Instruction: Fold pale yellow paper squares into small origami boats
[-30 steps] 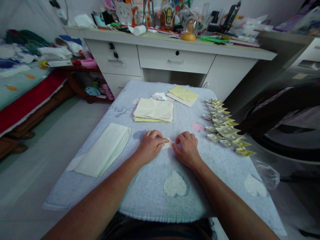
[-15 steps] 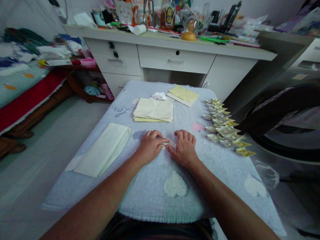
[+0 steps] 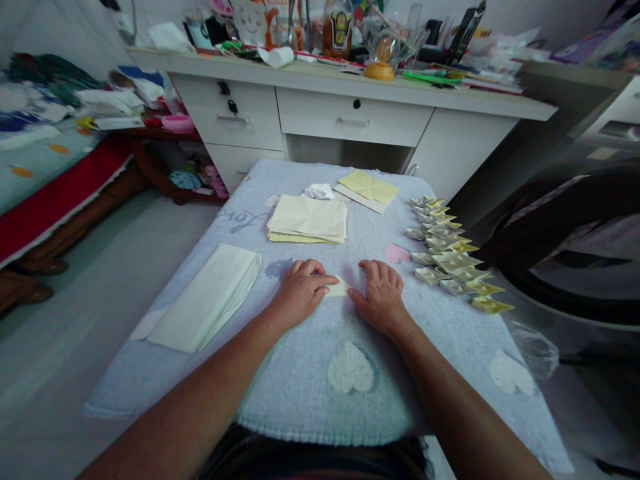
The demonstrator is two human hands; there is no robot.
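A small cream piece of folded paper [image 3: 337,287] lies on the cloth between my hands. Index finger and thumb of my left hand [image 3: 303,288] hold its left end against the table; the other fingers are curled. My right hand [image 3: 382,293] rests just right of the paper, thumb and fingers apart, the thumb close to the paper's right tip. Beyond them is a stack of creased cream and yellow paper sheets [image 3: 307,217]. Folded paper boats [image 3: 453,260] stand in rows along the table's right side.
A large folded pale paper [image 3: 205,297] lies at the left. Yellow and white sheets [image 3: 369,187] and a crumpled white tissue [image 3: 319,191] are at the back. A blue patterned cloth [image 3: 305,393] covers the table. Behind stands a cluttered white desk [image 3: 350,123]; a washing machine [image 3: 590,240] is at right.
My right hand has moved to the right, off the folded paper, so more of the paper shows. My left hand stays in place on it.
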